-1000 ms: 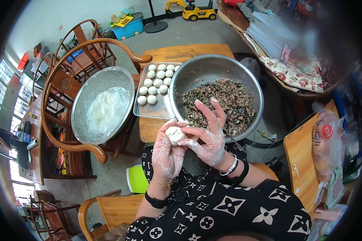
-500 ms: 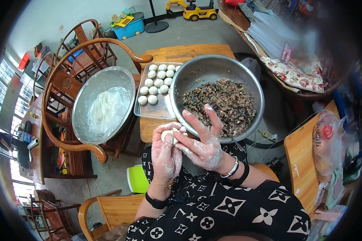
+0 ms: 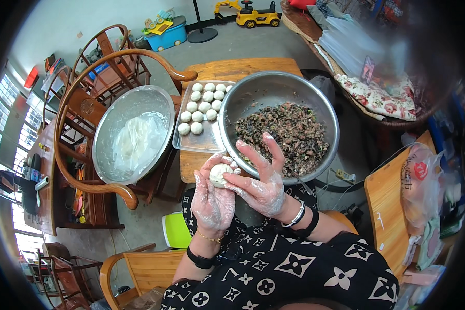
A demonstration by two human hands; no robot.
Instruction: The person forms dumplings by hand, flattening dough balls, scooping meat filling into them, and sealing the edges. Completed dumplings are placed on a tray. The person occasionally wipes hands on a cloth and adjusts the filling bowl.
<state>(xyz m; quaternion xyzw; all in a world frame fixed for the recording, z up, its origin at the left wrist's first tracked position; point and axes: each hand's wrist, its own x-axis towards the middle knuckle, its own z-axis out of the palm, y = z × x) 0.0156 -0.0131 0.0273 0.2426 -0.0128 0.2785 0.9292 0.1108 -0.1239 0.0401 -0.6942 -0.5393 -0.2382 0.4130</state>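
A round white dough ball [image 3: 220,175] rests on the fingers of my left hand [image 3: 212,204], whose thumb stands away from it. My right hand [image 3: 266,191] grips the ball's right side between thumb and a finger, its other fingers raised. Flour whitens both hands. Just beyond them, a large steel bowl [image 3: 335,126] contains dark minced filling [image 3: 287,132] with green bits. A metal utensil handle [image 3: 306,187] sticks out over its near rim. Left of the bowl, a clear plastic tray [image 3: 204,142] carries several similar balls [image 3: 204,107] in rows.
Tray and steel bowl stand on a wooden table [image 3: 243,64]. A second metal basin [image 3: 99,150] with a white plastic bag sits on a wooden armchair [image 3: 126,194] at left. To the right are a wooden board [image 3: 380,206], a plastic bag [image 3: 418,178] and a power strip [image 3: 345,175].
My left hand has opened out, its thumb moving left off the ball, so more of the ball shows. My right hand has barely moved and still touches it.
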